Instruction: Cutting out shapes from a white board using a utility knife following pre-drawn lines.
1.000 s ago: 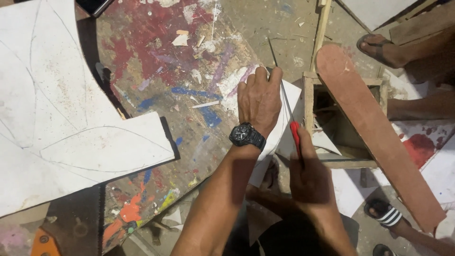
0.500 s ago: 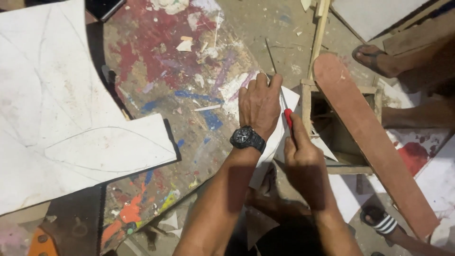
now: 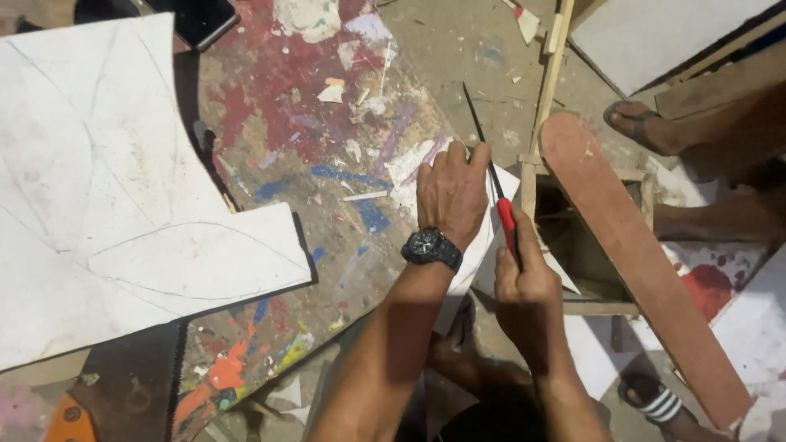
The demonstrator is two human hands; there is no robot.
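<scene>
My left hand (image 3: 452, 195), with a black wristwatch (image 3: 431, 247) on its wrist, presses flat on a white board piece (image 3: 485, 237) at the edge of a paint-stained work table (image 3: 327, 164). My right hand (image 3: 524, 286) grips the red handle of a thin saw blade (image 3: 490, 176). The dark blade runs up and away along the board's right edge, close beside my left fingertips.
A large white board with pencilled curves (image 3: 106, 196) covers the table's left. A handsaw (image 3: 131, 385) lies at the lower left. A long red-brown plank (image 3: 639, 254) leans over a wooden frame (image 3: 565, 213). Another person's sandalled feet (image 3: 647, 123) are at the right.
My right hand has pushed the blade forward and up along the board's edge. My left hand has shifted slightly further up the board. The view has moved a little.
</scene>
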